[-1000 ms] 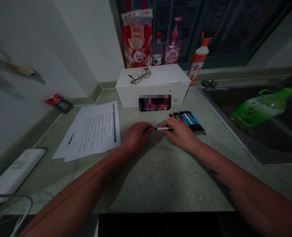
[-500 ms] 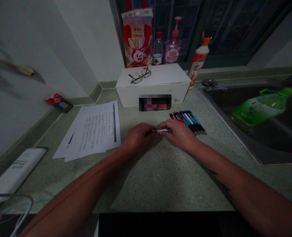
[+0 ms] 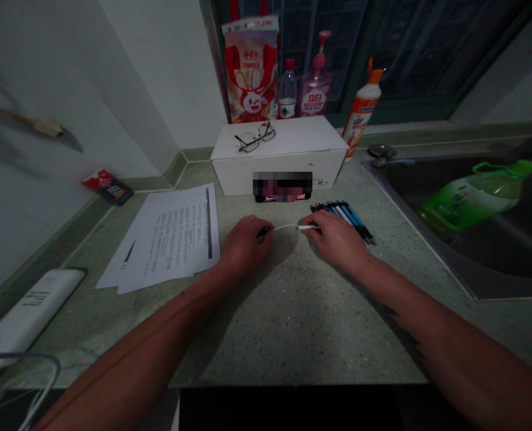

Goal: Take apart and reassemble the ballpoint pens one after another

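Note:
My left hand (image 3: pixel 248 242) is closed on a dark pen part (image 3: pixel 263 233), from which a thin pale refill (image 3: pixel 284 226) sticks out to the right. Across a small gap, my right hand (image 3: pixel 331 234) pinches a white pen barrel (image 3: pixel 307 227) that points left. A row of several pens (image 3: pixel 354 219), blue, white and red with black ends, lies on the counter just behind and beside my right hand, which partly covers it.
Printed sheets (image 3: pixel 176 239) lie on the left of the counter (image 3: pixel 288 335). A white box (image 3: pixel 284 152) with glasses (image 3: pixel 255 137) on top stands behind my hands. A sink (image 3: pixel 508 251) with a green bottle (image 3: pixel 475 194) is on the right. A white power strip (image 3: pixel 32 305) lies front left.
My hands have moved apart, the left slightly left and the right slightly right. The pen parts, joined before, are now separated, and the thin refill shows between them.

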Available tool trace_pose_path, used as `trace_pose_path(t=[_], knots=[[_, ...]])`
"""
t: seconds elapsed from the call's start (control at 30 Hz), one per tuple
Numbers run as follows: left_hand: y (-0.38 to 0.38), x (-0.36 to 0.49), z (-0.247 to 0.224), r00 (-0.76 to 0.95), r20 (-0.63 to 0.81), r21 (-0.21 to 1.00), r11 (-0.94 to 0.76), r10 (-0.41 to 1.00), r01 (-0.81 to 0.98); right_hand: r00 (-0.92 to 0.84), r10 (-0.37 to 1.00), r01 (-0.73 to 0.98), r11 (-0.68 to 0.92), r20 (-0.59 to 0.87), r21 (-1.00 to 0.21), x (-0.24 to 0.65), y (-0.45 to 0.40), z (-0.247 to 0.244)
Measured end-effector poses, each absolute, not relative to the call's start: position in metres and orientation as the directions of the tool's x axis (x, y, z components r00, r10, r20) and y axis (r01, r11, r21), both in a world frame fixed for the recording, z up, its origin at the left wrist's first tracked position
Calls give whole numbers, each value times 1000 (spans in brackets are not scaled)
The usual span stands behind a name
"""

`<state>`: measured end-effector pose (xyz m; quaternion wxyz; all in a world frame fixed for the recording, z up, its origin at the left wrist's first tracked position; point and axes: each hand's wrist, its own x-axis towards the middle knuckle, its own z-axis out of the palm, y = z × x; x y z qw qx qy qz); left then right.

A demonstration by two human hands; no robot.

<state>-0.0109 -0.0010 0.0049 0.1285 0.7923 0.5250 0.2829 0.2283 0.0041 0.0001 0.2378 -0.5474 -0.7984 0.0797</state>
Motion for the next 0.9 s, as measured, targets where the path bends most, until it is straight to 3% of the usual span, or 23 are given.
trace_pose_path(t=[0.17,0.33,0.7,0.9], knots=[[-1,-11,6,253,310,498,-383,916,778,-271,909,857,378,316,-350,230,5,1],[-1,-10,5,267,308,501,-394,913,771,-410,875,817,477,257,-324,226,4,2],[-1,-10,5,262,297,502,-383,918,775,-555,787,804,591,271,-70,225,0,15],[0,-11,3,257,288,510,-375,923,774,-512,822,830,548,249,-103,229,0,13]])
